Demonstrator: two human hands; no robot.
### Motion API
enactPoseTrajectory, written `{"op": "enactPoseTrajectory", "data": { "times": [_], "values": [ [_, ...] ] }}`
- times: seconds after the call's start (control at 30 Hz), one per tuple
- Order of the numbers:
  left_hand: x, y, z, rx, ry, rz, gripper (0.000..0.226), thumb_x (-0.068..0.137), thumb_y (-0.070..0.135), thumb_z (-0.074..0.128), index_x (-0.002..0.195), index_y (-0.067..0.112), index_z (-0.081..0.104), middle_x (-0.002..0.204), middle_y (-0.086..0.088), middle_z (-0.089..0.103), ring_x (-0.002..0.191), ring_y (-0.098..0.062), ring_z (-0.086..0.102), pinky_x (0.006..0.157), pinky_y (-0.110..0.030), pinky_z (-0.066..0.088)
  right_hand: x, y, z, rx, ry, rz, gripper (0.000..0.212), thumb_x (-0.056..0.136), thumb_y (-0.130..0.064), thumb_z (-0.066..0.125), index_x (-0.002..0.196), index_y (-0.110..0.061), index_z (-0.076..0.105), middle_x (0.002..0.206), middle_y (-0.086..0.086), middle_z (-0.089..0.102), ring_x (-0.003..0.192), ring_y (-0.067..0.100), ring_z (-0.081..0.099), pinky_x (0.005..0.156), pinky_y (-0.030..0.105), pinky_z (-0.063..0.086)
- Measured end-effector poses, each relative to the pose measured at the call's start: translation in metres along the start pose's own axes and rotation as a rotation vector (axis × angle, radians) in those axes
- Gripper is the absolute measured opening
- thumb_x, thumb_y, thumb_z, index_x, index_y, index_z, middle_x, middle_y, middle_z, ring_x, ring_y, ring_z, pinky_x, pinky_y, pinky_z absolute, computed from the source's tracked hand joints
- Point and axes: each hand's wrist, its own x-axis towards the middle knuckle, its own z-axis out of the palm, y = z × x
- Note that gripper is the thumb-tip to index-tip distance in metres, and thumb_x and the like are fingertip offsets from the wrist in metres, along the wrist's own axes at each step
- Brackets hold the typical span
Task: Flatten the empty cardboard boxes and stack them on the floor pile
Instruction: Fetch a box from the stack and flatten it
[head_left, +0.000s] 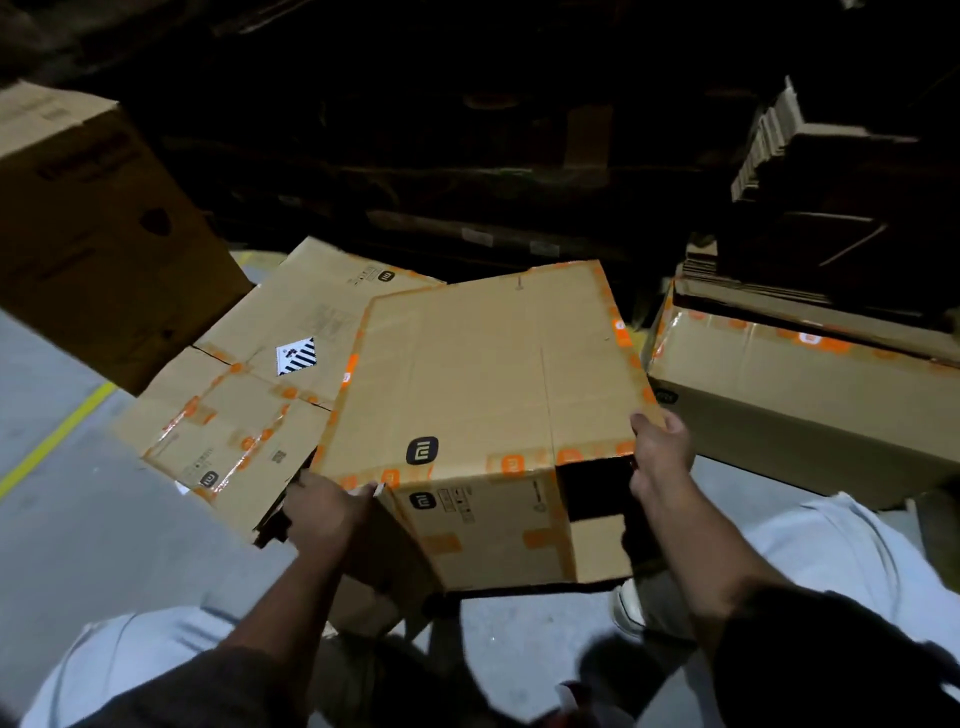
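A brown cardboard box (483, 384) with orange tape and a black logo is tilted in front of me, its near end partly torn open. My left hand (324, 512) grips its near left corner. My right hand (660, 454) grips its near right edge, thumb on the top face. Behind and left of it, flattened cardboard (249, 395) with the same tape and a striped black-and-white label lies on the grey floor.
A large upright box (88, 234) stands at the left. Another taped box (800, 384) sits at the right, with folded cardboard sheets (810, 156) stacked on and behind it. A yellow floor line (57, 436) runs at the left. The background is dark.
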Motion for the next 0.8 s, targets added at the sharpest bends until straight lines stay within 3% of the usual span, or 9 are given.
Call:
{"op": "enactPoseTrajectory", "data": {
  "times": [0.1, 0.23, 0.33, 0.43, 0.5, 0.57, 0.63, 0.73, 0.8],
  "values": [
    [-0.026, 0.023, 0.009, -0.077, 0.137, 0.395, 0.081, 0.082, 0.035, 0.080, 0.146, 0.006, 0.041, 0.143, -0.020, 0.045, 0.134, -0.035, 0.040, 0.109, -0.051, 0.040, -0.014, -0.011, 0.003, -0.097, -0.018, -0.183, 0.031, 0.097, -0.009, 0.060, 0.125, -0.019, 0.064, 0.117, 0.007, 0.070, 0.099, 0.022, 0.067, 0.084, 0.032, 0.056],
    [-0.069, 0.060, 0.041, -0.051, -0.221, 0.824, 0.107, 0.077, 0.052, 0.081, 0.159, 0.015, 0.023, 0.164, -0.001, 0.023, 0.151, -0.018, 0.019, 0.122, -0.030, 0.017, -0.057, -0.019, 0.019, -0.268, -0.230, -0.448, 0.047, 0.100, -0.008, 0.049, 0.143, -0.027, 0.053, 0.129, -0.003, 0.065, 0.105, 0.014, 0.066, 0.086, 0.032, 0.058],
    [-0.095, 0.090, 0.064, -0.061, -0.300, 0.936, 0.105, 0.079, 0.049, 0.078, 0.159, 0.011, 0.021, 0.165, -0.005, 0.022, 0.153, -0.020, 0.018, 0.125, -0.032, 0.017, -0.095, -0.005, 0.030, -0.566, -0.315, -0.640, 0.052, 0.099, -0.012, 0.050, 0.149, -0.026, 0.046, 0.141, -0.002, 0.058, 0.118, 0.018, 0.061, 0.099, 0.029, 0.050],
    [-0.111, 0.101, 0.080, -0.274, -0.289, 0.778, 0.053, 0.087, 0.047, 0.059, 0.131, 0.019, 0.051, 0.131, -0.010, 0.059, 0.124, -0.027, 0.055, 0.105, -0.044, 0.046, -0.125, 0.007, 0.033, -0.733, -0.438, -0.853, 0.059, 0.096, -0.019, 0.057, 0.152, -0.023, 0.040, 0.152, -0.007, 0.047, 0.135, 0.011, 0.048, 0.111, 0.024, 0.038],
    [-0.114, 0.096, 0.084, -0.478, -0.187, 0.571, 0.041, 0.086, 0.050, 0.048, 0.113, 0.021, 0.061, 0.107, -0.007, 0.070, 0.102, -0.026, 0.067, 0.086, -0.040, 0.054, -0.129, 0.009, 0.036, -0.776, -0.620, -0.870, 0.063, 0.096, -0.037, 0.060, 0.153, -0.023, 0.039, 0.156, -0.012, 0.040, 0.140, 0.004, 0.038, 0.114, 0.022, 0.033],
    [-0.111, 0.088, 0.082, -0.647, -0.089, 0.428, 0.048, 0.091, 0.050, 0.047, 0.111, 0.012, 0.070, 0.103, -0.008, 0.074, 0.097, -0.025, 0.069, 0.075, -0.027, 0.047, -0.122, 0.002, 0.043, -0.620, -0.873, -0.589, 0.064, 0.094, -0.060, 0.053, 0.146, -0.022, 0.050, 0.147, -0.012, 0.050, 0.135, 0.004, 0.045, 0.107, 0.016, 0.038],
    [-0.105, 0.082, 0.070, -0.897, -0.032, 0.224, 0.045, 0.097, 0.043, 0.060, 0.120, 0.006, 0.069, 0.110, -0.002, 0.069, 0.103, -0.015, 0.063, 0.078, -0.017, 0.041, -0.095, 0.003, 0.052, -0.484, -0.827, -0.425, 0.067, 0.091, -0.071, 0.044, 0.135, -0.022, 0.062, 0.132, -0.010, 0.063, 0.122, 0.009, 0.059, 0.095, 0.023, 0.049],
    [-0.086, 0.072, 0.050, -1.108, 0.069, 0.097, 0.044, 0.098, 0.036, 0.061, 0.133, 0.008, 0.061, 0.120, 0.000, 0.062, 0.115, -0.015, 0.057, 0.092, -0.019, 0.041, -0.054, 0.015, 0.057, -0.642, -0.605, -0.405, 0.038, 0.102, -0.042, 0.046, 0.131, -0.025, 0.063, 0.127, -0.005, 0.064, 0.107, 0.012, 0.061, 0.077, 0.026, 0.046],
    [-0.071, 0.065, 0.039, -1.172, 0.060, 0.078, 0.048, 0.100, 0.041, 0.057, 0.138, 0.012, 0.056, 0.126, 0.001, 0.061, 0.118, -0.015, 0.055, 0.099, -0.022, 0.037, -0.040, 0.030, 0.062, -0.754, -0.648, -0.338, 0.037, 0.103, -0.023, 0.047, 0.139, -0.022, 0.056, 0.139, 0.003, 0.059, 0.107, 0.013, 0.060, 0.083, 0.024, 0.045]
  ]
}}
